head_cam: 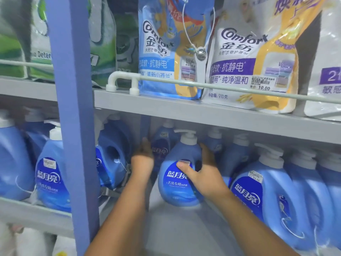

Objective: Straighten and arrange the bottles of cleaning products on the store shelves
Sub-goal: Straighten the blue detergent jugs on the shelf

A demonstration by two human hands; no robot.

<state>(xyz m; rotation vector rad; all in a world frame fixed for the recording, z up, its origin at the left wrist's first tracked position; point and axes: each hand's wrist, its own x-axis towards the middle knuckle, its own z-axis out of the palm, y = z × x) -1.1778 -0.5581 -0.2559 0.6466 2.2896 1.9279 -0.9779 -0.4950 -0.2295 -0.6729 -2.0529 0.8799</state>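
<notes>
A blue upright post (pixel 73 108) stands at the front of the grey shelves (pixel 203 115). On the upper shelf, behind a pale guard rail (pixel 221 87), stand softener pouches: a blue one (pixel 162 52) beside a yellow one (pixel 258 61). Green detergent bags (pixel 22 52) sit further left.

Surfaces: mostly glossy plastic on matt painted metal.
Pump bottle (pixel 180 174) is smooth blue plastic with a slight sheen, glossy printed label, white plastic pump head. Neighbouring bottles (pixel 273 204) look the same. Comfort refill pouches (pixel 251 58) are shiny flexible film, creased. Shelf board (pixel 184 108) is matt grey painted metal; upright post (pixel 73 100) matt blue; guard rail (pixel 221 86) smooth pale, white plastic end bracket.
</notes>
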